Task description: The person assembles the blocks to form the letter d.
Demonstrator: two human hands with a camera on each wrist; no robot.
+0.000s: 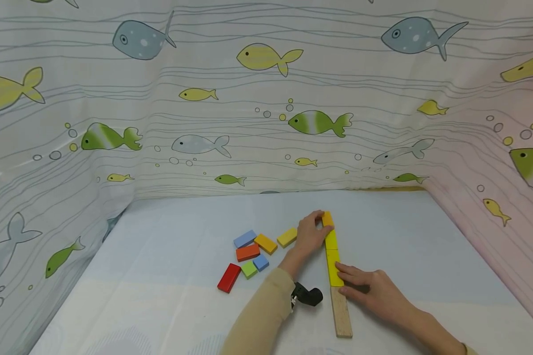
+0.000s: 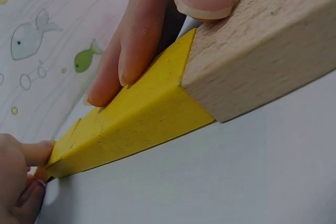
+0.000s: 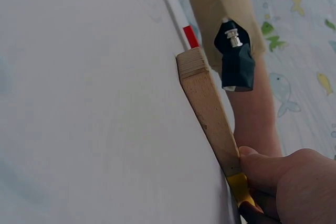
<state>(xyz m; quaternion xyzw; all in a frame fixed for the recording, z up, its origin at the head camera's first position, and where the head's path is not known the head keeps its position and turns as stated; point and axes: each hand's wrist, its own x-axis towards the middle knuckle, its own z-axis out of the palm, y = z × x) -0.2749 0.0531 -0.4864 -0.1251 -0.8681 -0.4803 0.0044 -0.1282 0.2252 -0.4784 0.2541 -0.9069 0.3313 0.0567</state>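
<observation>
Yel. blks (image 1: 332, 271) abut wood blk (image 1: 342, 316) end-to-end.

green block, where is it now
In the head view, the green block lies left of the long block row, beside the small blue block.

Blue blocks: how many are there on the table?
2. A longer blue block lies just behind the orange-red block; a small blue block lies just right of the green block. The left arm could hide others.
</observation>
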